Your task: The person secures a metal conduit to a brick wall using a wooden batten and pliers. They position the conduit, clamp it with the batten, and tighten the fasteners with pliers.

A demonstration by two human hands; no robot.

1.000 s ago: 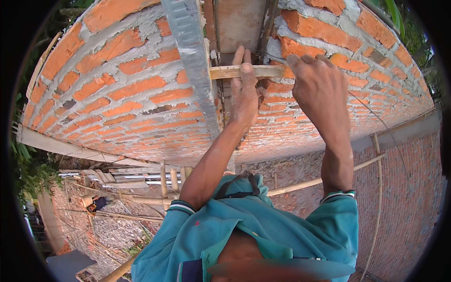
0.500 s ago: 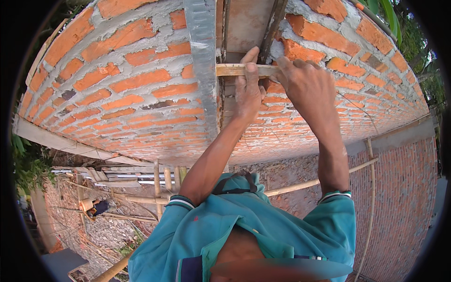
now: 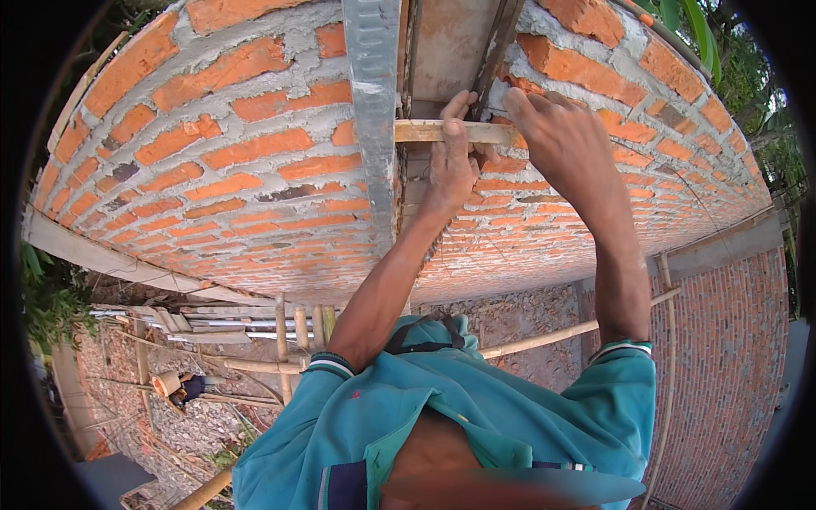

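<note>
My left hand (image 3: 452, 166) grips a short wooden batten (image 3: 416, 131), thumb on its face, fingers curled up past its top. The batten crosses a vertical channel between a grey steel strip (image 3: 370, 68) and bricks on the right, over a board (image 3: 450, 59) with dark side rails. My right hand (image 3: 561, 140) is closed near the batten's right end, knuckles toward me; whatever its fingers hold is hidden. Thin wires (image 3: 701, 200) hang against the brickwork nearby.
Mortared brickwork (image 3: 221, 153) flanks the channel. Below are bamboo scaffold poles (image 3: 535, 340), stacked planks (image 3: 212, 321) and a rubble-covered ground. A person in dark clothing (image 3: 191, 387) is low at the left, and another brick wall (image 3: 722, 365) stands at the right.
My right hand came leftward onto the batten's end, then shifted a little up and right. My left hand stayed on the batten. The whole view shifted slightly.
</note>
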